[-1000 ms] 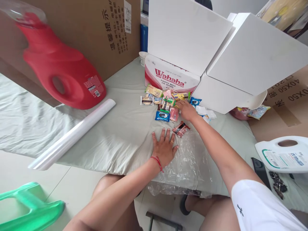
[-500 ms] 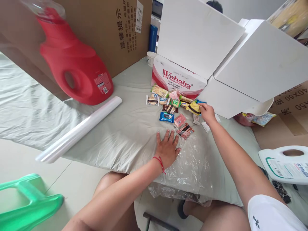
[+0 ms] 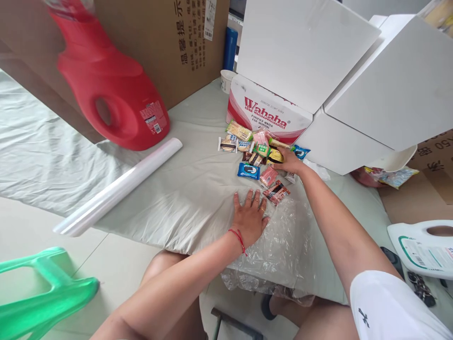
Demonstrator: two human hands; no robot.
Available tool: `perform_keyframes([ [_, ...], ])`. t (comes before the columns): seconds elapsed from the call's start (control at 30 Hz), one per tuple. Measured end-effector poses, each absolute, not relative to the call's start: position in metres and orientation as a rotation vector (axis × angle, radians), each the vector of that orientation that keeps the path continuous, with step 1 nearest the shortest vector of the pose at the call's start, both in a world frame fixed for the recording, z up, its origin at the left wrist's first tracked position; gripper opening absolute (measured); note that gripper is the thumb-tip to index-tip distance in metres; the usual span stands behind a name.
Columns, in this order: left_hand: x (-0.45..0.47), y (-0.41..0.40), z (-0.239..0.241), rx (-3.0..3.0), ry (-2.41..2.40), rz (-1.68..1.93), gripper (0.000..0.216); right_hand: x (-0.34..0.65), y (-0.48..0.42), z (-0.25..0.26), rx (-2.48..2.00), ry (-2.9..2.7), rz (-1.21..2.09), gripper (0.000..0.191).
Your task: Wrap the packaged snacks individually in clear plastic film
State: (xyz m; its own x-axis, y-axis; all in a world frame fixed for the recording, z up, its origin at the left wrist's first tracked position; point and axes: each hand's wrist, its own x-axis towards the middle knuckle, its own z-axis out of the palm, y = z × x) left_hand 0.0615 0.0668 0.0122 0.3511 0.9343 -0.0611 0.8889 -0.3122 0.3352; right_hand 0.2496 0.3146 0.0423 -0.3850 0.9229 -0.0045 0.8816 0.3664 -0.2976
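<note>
My left hand [image 3: 249, 215] lies flat with fingers spread on the edge of a crinkled clear plastic sheet [image 3: 286, 241] on the grey-green cloth. My right hand [image 3: 290, 163] reaches into a pile of small snack packets [image 3: 260, 148], its fingers closed on a yellow packet [image 3: 275, 155] at the pile's right side. A blue cookie packet [image 3: 248, 170], a pink packet [image 3: 268, 176] and a dark red packet [image 3: 278, 192] lie between the pile and my left hand.
Behind the pile stand a Wahaha carton [image 3: 269, 113] and white boxes [image 3: 354, 75]. A red detergent jug [image 3: 113, 94] and a roll of clear film [image 3: 120, 186] lie left. A white jug [image 3: 424, 248] and keys [image 3: 419, 285] sit right, a green stool [image 3: 42, 297] low left.
My right hand lifted a yellow packet out to the right of the pile, then came back to the pile's edge with it. My left hand stayed flat on the plastic.
</note>
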Motion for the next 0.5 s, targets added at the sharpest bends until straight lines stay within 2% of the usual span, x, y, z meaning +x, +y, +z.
perform_keyframes([
  [0.17,0.061,0.067,0.013,2.308,1.619,0.218,0.061,0.245,0.306,0.059,-1.837,-2.164,0.386,0.062],
  [0.3,0.058,0.069,0.015,2.293,1.612,0.254,0.059,0.264,0.254,0.085,-1.741,-1.865,0.356,0.057],
  [0.33,0.057,0.069,0.015,2.285,1.609,0.268,0.059,0.273,0.232,0.091,-1.696,-1.8,0.43,0.056],
  [0.5,0.052,0.071,0.014,2.247,1.597,0.347,0.057,0.31,0.104,0.095,-1.61,-1.625,1.242,0.053],
])
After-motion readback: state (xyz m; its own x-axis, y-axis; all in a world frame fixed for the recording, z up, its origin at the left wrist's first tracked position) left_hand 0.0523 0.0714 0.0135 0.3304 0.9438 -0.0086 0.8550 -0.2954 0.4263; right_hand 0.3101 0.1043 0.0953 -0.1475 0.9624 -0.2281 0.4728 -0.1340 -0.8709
